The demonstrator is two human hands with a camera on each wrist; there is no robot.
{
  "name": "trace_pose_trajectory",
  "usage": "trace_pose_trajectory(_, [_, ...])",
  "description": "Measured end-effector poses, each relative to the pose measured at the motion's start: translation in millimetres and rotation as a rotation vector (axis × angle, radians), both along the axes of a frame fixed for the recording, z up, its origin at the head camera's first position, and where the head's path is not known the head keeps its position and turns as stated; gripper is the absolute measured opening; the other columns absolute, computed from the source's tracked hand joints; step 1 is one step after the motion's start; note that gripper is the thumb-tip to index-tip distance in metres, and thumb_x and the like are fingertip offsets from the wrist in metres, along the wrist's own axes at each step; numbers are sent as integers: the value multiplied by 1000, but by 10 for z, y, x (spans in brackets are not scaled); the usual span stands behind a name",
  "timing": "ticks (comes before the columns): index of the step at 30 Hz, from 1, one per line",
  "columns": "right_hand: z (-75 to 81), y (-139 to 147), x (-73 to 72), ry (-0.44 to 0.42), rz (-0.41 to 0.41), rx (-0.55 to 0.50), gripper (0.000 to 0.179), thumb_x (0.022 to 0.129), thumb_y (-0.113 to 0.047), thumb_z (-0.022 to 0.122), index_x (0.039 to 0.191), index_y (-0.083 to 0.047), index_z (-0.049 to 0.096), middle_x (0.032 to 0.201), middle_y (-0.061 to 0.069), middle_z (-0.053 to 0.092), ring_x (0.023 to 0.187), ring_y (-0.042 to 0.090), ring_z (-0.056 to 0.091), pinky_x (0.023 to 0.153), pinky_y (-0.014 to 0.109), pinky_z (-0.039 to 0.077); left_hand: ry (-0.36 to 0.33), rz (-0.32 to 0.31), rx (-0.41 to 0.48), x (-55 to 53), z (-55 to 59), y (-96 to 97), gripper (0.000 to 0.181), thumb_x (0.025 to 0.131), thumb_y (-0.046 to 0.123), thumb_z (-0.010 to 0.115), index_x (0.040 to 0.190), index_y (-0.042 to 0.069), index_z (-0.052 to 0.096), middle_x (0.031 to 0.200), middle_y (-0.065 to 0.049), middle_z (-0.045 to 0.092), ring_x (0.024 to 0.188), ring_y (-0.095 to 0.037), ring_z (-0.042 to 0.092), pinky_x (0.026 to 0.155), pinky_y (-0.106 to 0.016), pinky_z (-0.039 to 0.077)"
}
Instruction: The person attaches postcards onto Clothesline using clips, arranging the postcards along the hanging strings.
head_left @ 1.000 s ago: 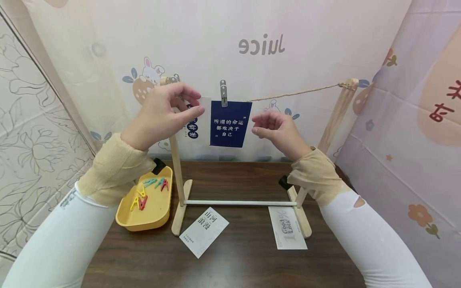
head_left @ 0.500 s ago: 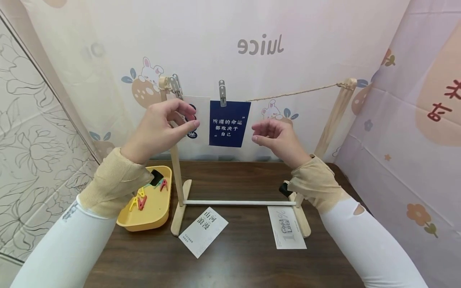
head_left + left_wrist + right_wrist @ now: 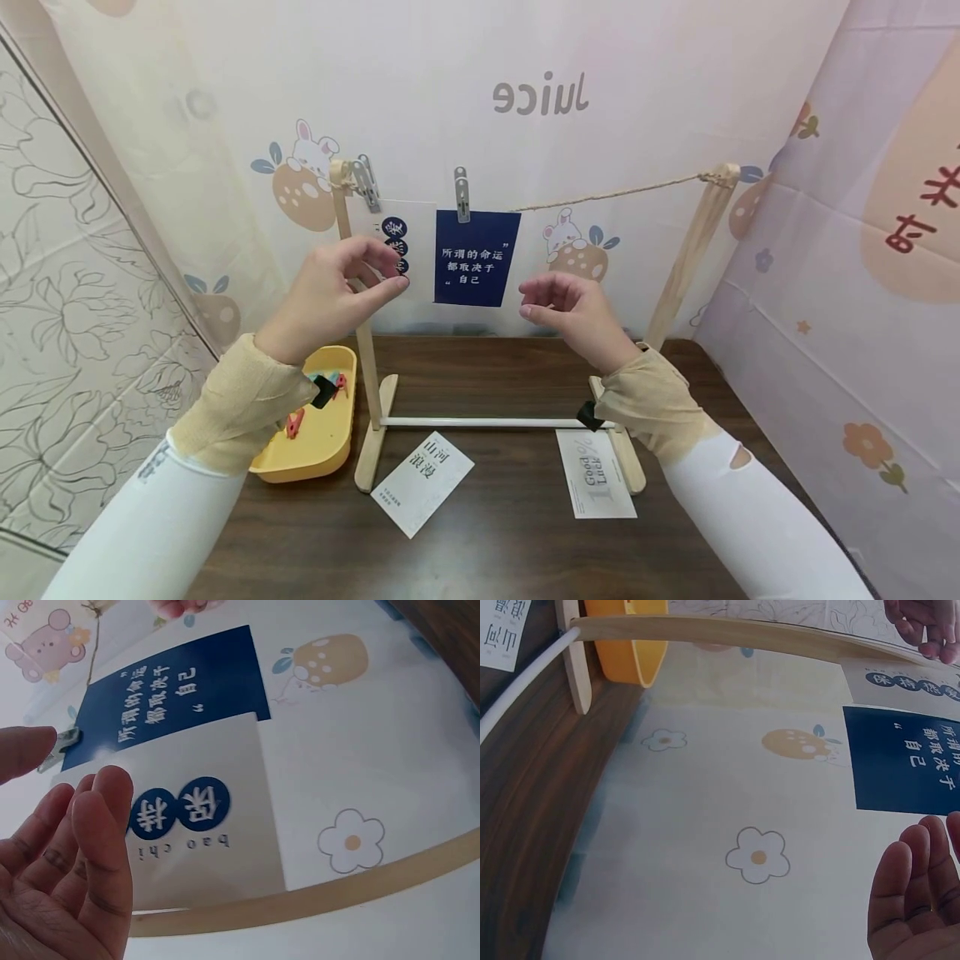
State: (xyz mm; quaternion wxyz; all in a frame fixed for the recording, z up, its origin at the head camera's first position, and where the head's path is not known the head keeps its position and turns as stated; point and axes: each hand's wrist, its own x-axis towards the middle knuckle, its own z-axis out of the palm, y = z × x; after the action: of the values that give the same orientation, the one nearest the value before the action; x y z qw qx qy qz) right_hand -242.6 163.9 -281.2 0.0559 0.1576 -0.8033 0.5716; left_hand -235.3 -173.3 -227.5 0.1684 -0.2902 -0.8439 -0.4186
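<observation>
At the left, the yellow tray (image 3: 303, 468) rests on the tabletop (image 3: 480, 550) with a red clothespin (image 3: 295, 422) showing in it; the yellow clothespins seen a second ago are now hidden behind the left wrist. The left hand (image 3: 333, 287) has come down since then, its fingers loosely curved and its thumb set apart from them, on the near side of the hanging white card (image 3: 416, 225). That drop uncovers the left metal clip (image 3: 366, 182) beside the left post (image 3: 367, 358) and the white card's upper blue circles. Just right of it, the blue card (image 3: 476, 267) hangs as before under the middle metal clip (image 3: 462, 196). Below, nearer, a printed card (image 3: 423, 485) lies slanted where it lay, on the near side of the white bar (image 3: 487, 422). The right hand (image 3: 577, 312) has also lowered, loosely curved, with its thumb apart from its fingers, just right of the blue card and apart from it. Farther right, the twine (image 3: 607, 197) slopes up to the right post (image 3: 693, 258) as it did, and the "Good Luck" card (image 3: 595, 473) lies unmoved near that post's foot.
</observation>
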Motion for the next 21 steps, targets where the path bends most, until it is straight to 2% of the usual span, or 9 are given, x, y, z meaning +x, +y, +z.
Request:
trace_pose_trajectory(6, [-107,14,18,17,-1,-9,31,97,0,76,127,7,70,105,-2,76,94,9,71,82,19,58,-10,24,-15,0,-100,-44,20,99,12,79,113,-1,74,103,-14,79,78,-14,70,68,-21,53])
trace_pose_trajectory(11, [-183,30,52,14,-7,-1,29,97,-1,77,126,5,71,108,6,76,94,11,70,83,19,58,-42,33,-25,6,-172,-67,22,99,13,79,115,-1,73,104,-14,79,80,-18,70,69,-24,54])
trace_pose_trajectory(15, [-242,32,79,23,8,-17,29,96,2,76,125,7,71,105,7,76,91,11,69,80,19,58,-57,45,-26,20,-240,-107,20,100,13,78,115,0,73,106,-15,79,80,-18,70,67,-24,53])
trace_pose_trajectory(21, [-368,30,103,15,36,-28,30,96,2,77,124,9,70,101,0,76,90,9,69,81,20,58,-66,60,-21,14,-352,-193,19,99,11,79,114,1,74,108,-16,78,79,-12,70,66,-22,54])
